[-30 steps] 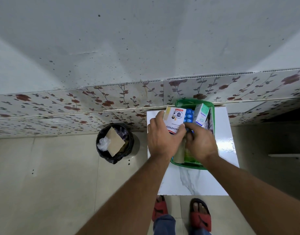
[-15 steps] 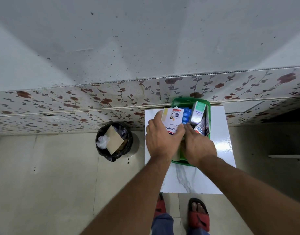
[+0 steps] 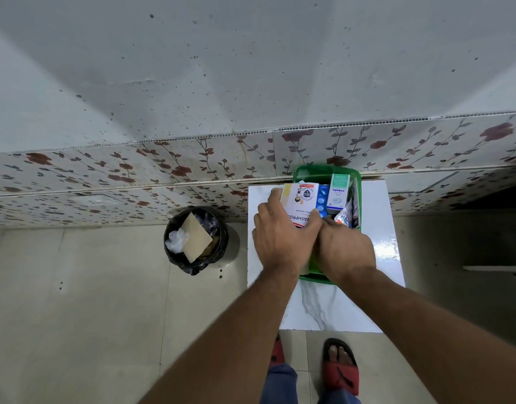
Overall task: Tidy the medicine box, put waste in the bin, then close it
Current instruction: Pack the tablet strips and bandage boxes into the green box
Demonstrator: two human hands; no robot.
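A green medicine box (image 3: pixel 311 172) stands open on a small white table (image 3: pixel 385 228) against the wall. My left hand (image 3: pixel 280 237) grips a white and yellow carton (image 3: pixel 302 199) standing at the box's left side. My right hand (image 3: pixel 345 250) reaches down into the box's near half, its fingers hidden among the contents. A blue blister strip (image 3: pixel 321 201), a white and green Optibex carton (image 3: pixel 338 191) and foil packets (image 3: pixel 345 217) stand in the far half. The black-lined bin (image 3: pixel 219 228) sits on the floor left of the table, holding a brown card (image 3: pixel 195 242) and crumpled plastic (image 3: pixel 178 239).
A flower-patterned tiled wall runs right behind the table and bin. Beige floor tiles spread to the left. My feet in red sandals (image 3: pixel 340 365) stand at the table's near edge. A pale shelf edge (image 3: pixel 495 268) shows at the right.
Both hands have stayed at the box; my right hand has sunk a little deeper into it. The view has shifted slightly.
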